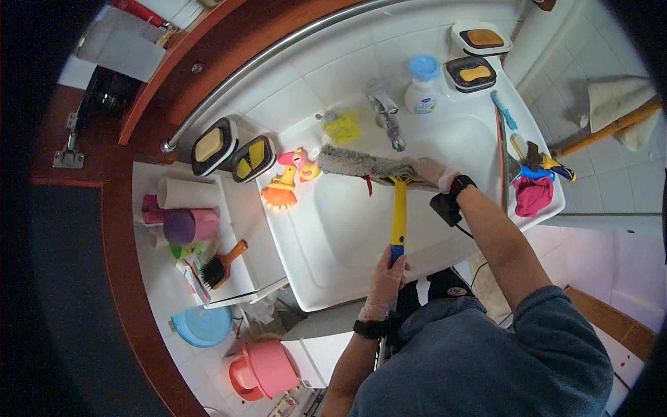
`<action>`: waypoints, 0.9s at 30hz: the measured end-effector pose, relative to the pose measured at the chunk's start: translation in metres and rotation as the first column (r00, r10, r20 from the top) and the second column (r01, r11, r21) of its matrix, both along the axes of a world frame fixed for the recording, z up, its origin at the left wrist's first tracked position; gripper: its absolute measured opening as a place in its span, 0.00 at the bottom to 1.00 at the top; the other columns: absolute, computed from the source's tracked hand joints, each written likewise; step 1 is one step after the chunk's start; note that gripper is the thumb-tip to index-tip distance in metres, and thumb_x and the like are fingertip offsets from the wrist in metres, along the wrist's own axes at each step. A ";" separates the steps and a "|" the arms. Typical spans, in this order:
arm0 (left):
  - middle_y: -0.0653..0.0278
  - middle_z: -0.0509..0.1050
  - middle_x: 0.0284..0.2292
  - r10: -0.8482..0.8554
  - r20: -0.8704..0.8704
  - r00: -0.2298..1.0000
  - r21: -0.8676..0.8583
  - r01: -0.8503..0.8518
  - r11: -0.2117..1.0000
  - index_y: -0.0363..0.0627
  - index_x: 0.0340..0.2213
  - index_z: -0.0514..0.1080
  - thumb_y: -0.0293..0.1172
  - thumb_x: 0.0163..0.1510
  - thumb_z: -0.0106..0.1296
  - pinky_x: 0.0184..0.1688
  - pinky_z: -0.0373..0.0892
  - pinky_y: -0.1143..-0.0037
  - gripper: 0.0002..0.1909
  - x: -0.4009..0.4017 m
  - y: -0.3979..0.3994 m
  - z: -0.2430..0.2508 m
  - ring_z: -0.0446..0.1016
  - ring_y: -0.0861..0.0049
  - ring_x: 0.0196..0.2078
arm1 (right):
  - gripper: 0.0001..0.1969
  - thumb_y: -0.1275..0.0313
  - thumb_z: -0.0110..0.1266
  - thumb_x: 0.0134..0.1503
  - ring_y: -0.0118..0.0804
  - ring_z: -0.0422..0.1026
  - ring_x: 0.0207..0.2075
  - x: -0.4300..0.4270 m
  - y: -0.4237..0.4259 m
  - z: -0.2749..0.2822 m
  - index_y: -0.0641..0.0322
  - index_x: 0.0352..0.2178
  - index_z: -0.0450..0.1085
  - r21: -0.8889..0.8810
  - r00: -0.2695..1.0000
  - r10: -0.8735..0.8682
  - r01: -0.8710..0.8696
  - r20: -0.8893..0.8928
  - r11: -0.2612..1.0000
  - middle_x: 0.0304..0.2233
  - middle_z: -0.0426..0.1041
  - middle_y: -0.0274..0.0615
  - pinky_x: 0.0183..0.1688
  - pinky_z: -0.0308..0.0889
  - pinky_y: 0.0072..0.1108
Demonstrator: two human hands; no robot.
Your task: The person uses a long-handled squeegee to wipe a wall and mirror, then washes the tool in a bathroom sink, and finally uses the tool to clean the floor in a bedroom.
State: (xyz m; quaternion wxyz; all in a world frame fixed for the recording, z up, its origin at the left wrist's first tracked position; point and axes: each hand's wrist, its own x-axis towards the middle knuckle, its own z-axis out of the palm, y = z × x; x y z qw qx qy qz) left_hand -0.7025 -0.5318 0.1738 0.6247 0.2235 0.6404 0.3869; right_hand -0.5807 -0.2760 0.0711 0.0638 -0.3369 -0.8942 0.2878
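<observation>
My left hand point(384, 284), in a clear disposable glove, grips the blue end of a yellow handle point(399, 213). The handle belongs to a window-washer applicator with a grey fluffy sleeve point(349, 161), held crosswise over the white washbasin point(333, 219). My right hand point(432, 173), gloved too, is closed around the right end of the sleeve. A small red tab point(368, 186) hangs below the sleeve. Just behind the sleeve stands the chrome faucet point(388, 117). My right palm and the fingers' inner side are hidden.
Rubber toys point(281, 190) sit on the basin's left rim, beside soap dishes point(254, 158). A soap bottle point(423, 88) stands behind. Along the right side lie a squeegee point(502, 156), brushes point(503, 110) and a pink cloth point(533, 195). A hairbrush point(224, 265) and cups point(190, 227) are at left.
</observation>
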 end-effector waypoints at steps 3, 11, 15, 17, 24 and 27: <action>0.66 0.66 0.21 -0.042 -0.056 0.998 -0.057 0.039 0.998 0.42 0.45 0.57 0.32 0.51 0.43 0.19 0.62 0.83 0.19 0.005 -0.002 -0.014 0.62 0.85 0.17 | 0.16 0.69 0.34 0.54 0.49 0.69 0.32 -0.024 0.000 0.018 0.61 0.44 0.51 -0.095 0.993 0.076 -0.068 0.086 0.993 0.31 0.68 0.54 0.34 0.63 0.29; 0.67 0.65 0.23 -0.116 -0.264 0.957 -0.005 0.119 0.993 0.41 0.43 0.59 0.31 0.51 0.44 0.26 0.64 0.78 0.17 0.009 -0.027 -0.056 0.65 0.77 0.25 | 0.21 0.55 0.35 0.53 0.46 0.67 0.37 -0.087 -0.025 0.094 0.62 0.37 0.63 -0.521 0.965 -0.234 0.141 -0.118 0.842 0.32 0.69 0.48 0.39 0.60 0.27; 0.71 0.63 0.21 0.084 -0.143 0.986 0.083 -0.073 0.994 0.39 0.43 0.59 0.28 0.52 0.42 0.18 0.58 0.85 0.15 0.013 -0.012 -0.015 0.59 0.88 0.19 | 0.25 0.49 0.33 0.50 0.43 0.67 0.38 -0.081 -0.023 0.088 0.56 0.39 0.64 -0.482 0.954 -0.256 0.154 -0.154 0.863 0.36 0.67 0.48 0.41 0.59 0.28; 0.72 0.62 0.20 0.136 -0.102 0.985 0.078 -0.128 0.989 0.40 0.43 0.59 0.28 0.52 0.42 0.16 0.55 0.87 0.16 0.007 -0.012 -0.010 0.57 0.90 0.17 | 0.25 0.48 0.35 0.49 0.44 0.67 0.38 -0.068 -0.026 0.089 0.57 0.38 0.64 -0.441 0.967 -0.210 0.127 -0.144 0.888 0.35 0.68 0.47 0.41 0.59 0.28; 0.74 0.61 0.17 0.293 -0.047 0.955 0.104 -0.287 0.952 0.42 0.41 0.61 0.29 0.51 0.42 0.13 0.52 0.87 0.14 -0.003 -0.007 0.013 0.55 0.91 0.14 | 0.23 0.54 0.51 0.43 0.45 0.66 0.38 -0.005 -0.029 0.058 0.59 0.35 0.62 -0.238 0.984 -0.176 0.174 0.013 0.956 0.33 0.68 0.46 0.39 0.60 0.30; 0.73 0.61 0.16 0.287 -0.100 0.953 0.080 -0.280 0.957 0.42 0.41 0.61 0.28 0.51 0.42 0.13 0.52 0.87 0.14 -0.005 -0.007 0.016 0.55 0.91 0.14 | 0.25 0.54 0.53 0.41 0.46 0.66 0.37 0.005 -0.027 0.033 0.60 0.35 0.61 -0.227 0.975 -0.207 0.220 0.080 0.949 0.32 0.68 0.47 0.37 0.62 0.30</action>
